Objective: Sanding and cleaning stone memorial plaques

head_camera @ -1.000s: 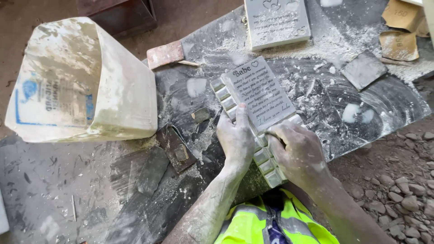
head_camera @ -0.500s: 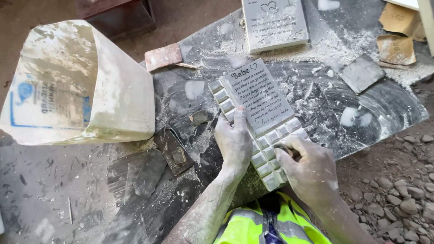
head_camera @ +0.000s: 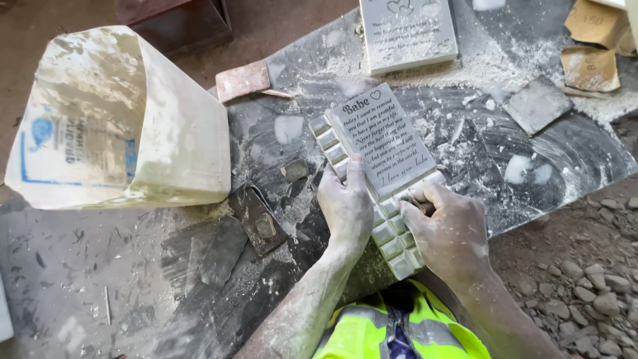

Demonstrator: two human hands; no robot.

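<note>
Centre frame, the grey engraved stone plaque with its chocolate-bar block border (head_camera: 382,169) lies tilted on the dusty dark slab (head_camera: 565,159). The left hand (head_camera: 345,209) presses flat on its left edge. The right hand (head_camera: 448,233) has slid down the right edge since a second ago, fingers curled, pinching something small and dark against the stone.

Left hand (head_camera: 347,206) flat, palm down, fingers together pointing to 12 o'clock – forearm dusty white, running back toward 7 o'clock. Right hand (head_camera: 446,234) curled, knuckles up, fingertips pinched toward 10 o'clock – its forearm trails off to 5 o'clock.
</note>
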